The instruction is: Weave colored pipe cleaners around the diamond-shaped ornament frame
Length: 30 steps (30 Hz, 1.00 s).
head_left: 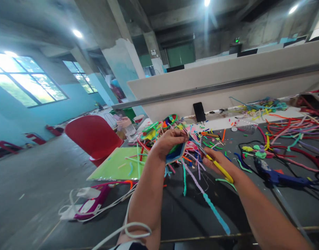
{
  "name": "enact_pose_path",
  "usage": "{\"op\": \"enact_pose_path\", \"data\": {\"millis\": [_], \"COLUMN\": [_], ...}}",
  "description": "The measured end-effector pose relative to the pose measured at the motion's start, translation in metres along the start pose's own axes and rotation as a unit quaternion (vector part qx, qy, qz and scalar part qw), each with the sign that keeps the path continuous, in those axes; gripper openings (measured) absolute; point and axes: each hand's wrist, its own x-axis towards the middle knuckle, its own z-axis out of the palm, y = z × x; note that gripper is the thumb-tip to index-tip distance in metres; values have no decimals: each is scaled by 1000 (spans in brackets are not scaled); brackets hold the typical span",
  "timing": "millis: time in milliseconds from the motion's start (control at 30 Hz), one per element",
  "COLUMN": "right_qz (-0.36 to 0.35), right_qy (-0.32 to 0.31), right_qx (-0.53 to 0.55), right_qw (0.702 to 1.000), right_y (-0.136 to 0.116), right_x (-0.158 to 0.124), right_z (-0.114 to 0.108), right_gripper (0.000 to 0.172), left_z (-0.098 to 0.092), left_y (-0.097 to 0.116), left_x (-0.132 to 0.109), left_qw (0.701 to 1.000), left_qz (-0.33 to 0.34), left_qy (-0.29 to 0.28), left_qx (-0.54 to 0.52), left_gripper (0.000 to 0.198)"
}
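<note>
My left hand (171, 142) is closed on a blue, angular craft piece (179, 152) with a pale rim and some green inside; its far side is hidden behind the fingers. In my right hand (218, 161) is a pair of yellow-handled pliers (219, 168). Their metal jaws point up and left, close to a light blue strand (194, 140) by the left fingertips. Whether the jaws touch the strand is too small to tell. Below the piece, a long lilac and blue pipe cleaner (211, 205) stretches across the dark table (185, 218).
Loose pipe cleaners (292, 128) and cut bits litter the table. A blue glue gun (279, 177) lies right, near dark cables. At left are a green sheet (109, 165), a purple power strip (94, 201) with white cables, and a red chair (93, 135). A phone (199, 111) leans against the partition.
</note>
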Motion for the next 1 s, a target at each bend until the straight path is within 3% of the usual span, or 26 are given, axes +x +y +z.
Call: {"op": "enact_pose_path", "data": {"millis": [233, 1000], "right_qz": [-8, 22], "right_qy": [-29, 5], "right_qx": [-8, 62], "right_qw": [1000, 998], "right_y": [-2, -16], "right_x": [-1, -2], "right_z": [-4, 4], "right_gripper": [32, 35], "left_z": [1, 8], "left_y": [1, 0], "left_x": [-1, 3], "left_qw": [1000, 999], "left_qz": [-14, -27], "left_qy": [12, 32], "left_qx": [0, -11], "left_gripper": [17, 21]}}
